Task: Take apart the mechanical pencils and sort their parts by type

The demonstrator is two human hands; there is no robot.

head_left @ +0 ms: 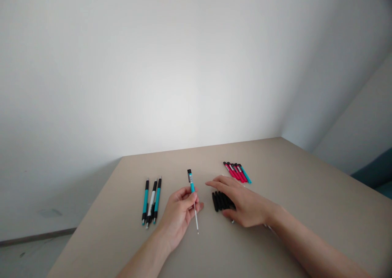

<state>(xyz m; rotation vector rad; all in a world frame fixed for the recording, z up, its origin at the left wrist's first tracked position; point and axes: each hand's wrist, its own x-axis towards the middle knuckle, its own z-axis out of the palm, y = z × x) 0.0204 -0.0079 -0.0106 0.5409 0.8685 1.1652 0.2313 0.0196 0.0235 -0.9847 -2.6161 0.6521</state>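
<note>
My left hand [179, 216] pinches a pen without its cap [192, 196]. The pen has a teal and black upper part and a thin white refill that points toward me. My right hand [240, 200] lies palm down with fingers stretched out over a row of black caps or pen parts [219, 200] on the beige table [275, 249]. Its fingertips reach toward the held pen. The hand covers part of that black row.
Three teal, white and black pens [151, 200] lie side by side left of my left hand. Several red pens and one teal pen [237, 172] lie beyond my right hand. A white wall stands behind the table's far edge.
</note>
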